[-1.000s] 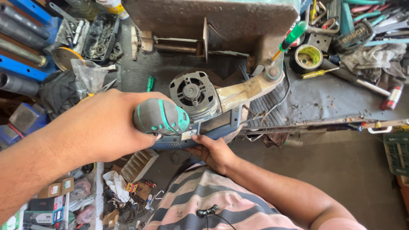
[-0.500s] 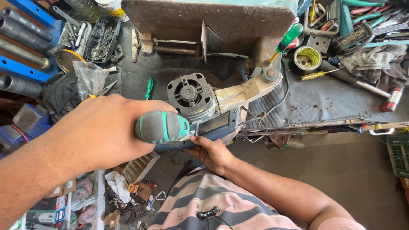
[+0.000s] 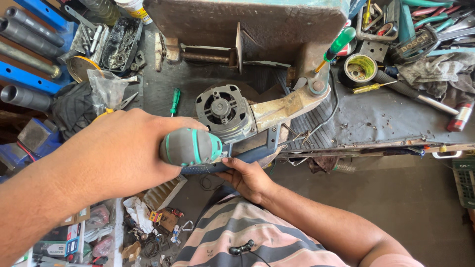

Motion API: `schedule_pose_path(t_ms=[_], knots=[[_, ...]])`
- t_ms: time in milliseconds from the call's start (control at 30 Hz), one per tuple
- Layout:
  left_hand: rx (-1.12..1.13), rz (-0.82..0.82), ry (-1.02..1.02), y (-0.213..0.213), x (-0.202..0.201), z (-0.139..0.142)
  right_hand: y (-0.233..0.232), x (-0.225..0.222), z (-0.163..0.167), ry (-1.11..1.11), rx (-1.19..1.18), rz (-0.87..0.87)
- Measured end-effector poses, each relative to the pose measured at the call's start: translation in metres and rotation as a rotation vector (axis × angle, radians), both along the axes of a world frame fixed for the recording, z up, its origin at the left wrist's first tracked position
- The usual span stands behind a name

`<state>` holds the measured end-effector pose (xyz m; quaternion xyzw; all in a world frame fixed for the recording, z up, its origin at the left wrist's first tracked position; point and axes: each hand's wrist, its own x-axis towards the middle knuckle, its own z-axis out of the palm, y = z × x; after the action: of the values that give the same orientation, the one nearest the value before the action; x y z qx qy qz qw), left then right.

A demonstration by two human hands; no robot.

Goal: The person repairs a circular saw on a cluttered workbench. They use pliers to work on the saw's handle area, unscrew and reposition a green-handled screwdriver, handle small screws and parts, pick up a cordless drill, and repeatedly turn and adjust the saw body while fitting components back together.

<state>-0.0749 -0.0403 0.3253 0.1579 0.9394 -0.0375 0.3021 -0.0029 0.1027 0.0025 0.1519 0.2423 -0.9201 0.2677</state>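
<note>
My left hand [image 3: 116, 151] is closed around a screwdriver with a fat grey and teal handle [image 3: 190, 147], its butt end pointing up at the camera. My right hand [image 3: 247, 178] grips the blue housing [image 3: 247, 154] of a power tool from below, at the bench's front edge. The tool's grey motor end [image 3: 222, 110], with a round bearing in a square vented frame, faces up just beyond the screwdriver handle. The screwdriver's tip is hidden under its handle.
A large bench vise [image 3: 247, 29] stands behind the tool, its tan arm [image 3: 289, 104] reaching toward it. A small green screwdriver [image 3: 174, 100] lies on the bench, a green-handled one [image 3: 336, 47] by the vise. Pipes [image 3: 29, 39] lie left, hand tools and rags right.
Both hands and the power tool have stayed nearly in place. The view has shifted slightly, so the screwdriver handle and motor sit a little lower in the frame.
</note>
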Motion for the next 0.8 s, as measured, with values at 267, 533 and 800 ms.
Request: schedule_pose_path(t_ms=[267,533,800], knots=[[-0.02,-0.142,0.064,0.006,0.001,-0.001,0.002,0.0,-0.002,0.023,-0.005,0.02],[-0.068,-0.156,0.039,0.013,-0.001,0.005,0.002,-0.001,0.002,0.016,-0.005,0.027],[-0.082,-0.195,-0.012,0.019,-0.006,0.007,0.0,0.0,0.001,0.047,-0.025,0.013]])
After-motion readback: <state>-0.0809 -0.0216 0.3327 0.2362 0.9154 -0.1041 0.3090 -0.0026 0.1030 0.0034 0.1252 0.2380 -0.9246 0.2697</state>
